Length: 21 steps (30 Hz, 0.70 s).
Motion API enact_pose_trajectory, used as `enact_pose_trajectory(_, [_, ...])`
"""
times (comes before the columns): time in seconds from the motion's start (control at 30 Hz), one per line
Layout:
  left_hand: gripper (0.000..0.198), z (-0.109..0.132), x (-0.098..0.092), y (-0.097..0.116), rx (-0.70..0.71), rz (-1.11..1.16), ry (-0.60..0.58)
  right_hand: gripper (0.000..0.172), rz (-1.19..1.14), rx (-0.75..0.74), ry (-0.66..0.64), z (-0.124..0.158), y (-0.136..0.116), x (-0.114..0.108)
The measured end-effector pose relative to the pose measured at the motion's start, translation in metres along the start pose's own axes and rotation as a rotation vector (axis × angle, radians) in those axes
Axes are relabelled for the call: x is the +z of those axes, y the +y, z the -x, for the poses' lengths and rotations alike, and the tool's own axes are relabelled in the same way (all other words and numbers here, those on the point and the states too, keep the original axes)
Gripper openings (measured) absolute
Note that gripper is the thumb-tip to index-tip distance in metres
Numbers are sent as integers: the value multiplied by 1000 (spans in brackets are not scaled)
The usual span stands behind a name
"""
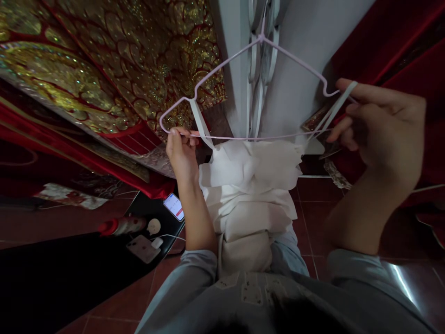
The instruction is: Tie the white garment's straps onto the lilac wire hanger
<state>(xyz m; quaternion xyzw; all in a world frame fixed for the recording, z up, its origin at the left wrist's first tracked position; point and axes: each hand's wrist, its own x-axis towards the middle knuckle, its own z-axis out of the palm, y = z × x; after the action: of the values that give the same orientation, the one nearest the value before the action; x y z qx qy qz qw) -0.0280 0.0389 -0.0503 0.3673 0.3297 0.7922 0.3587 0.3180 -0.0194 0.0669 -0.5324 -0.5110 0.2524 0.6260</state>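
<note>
A pale pink hanger [239,138] hangs before me, its hook at the top of the view. My left hand [182,146] is closed on the hanger's lower bar near its left corner. From the hanger hangs a white ruffled garment [248,167] in several tiers. One thin strap [199,121] of it loops over the left notch. At the hanger's right end, my right hand [368,116] pinches the other strap [335,111], which is stretched over the index finger beside the hanger's tip. Part of that tip is hidden by the fingers.
Gold sequined red garments [139,55] hang on the left, and dark red cloth [410,60] on the right. A black bench [86,278] at lower left bears a lit phone [174,206], another phone [143,249], a white charger [157,243] and a red-capped bottle [121,226]. Red floor tiles [306,213] lie below.
</note>
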Motion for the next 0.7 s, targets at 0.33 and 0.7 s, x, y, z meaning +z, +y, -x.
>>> enact_pose_trajectory(0.33, [73, 2, 1, 5, 2, -80, -12, 27, 406, -158, 42, -3, -16, 19])
enact_pose_trajectory(0.7, [57, 7, 8, 5, -54, -59, 50, 20, 19, -342, 134, 3, -3, 32])
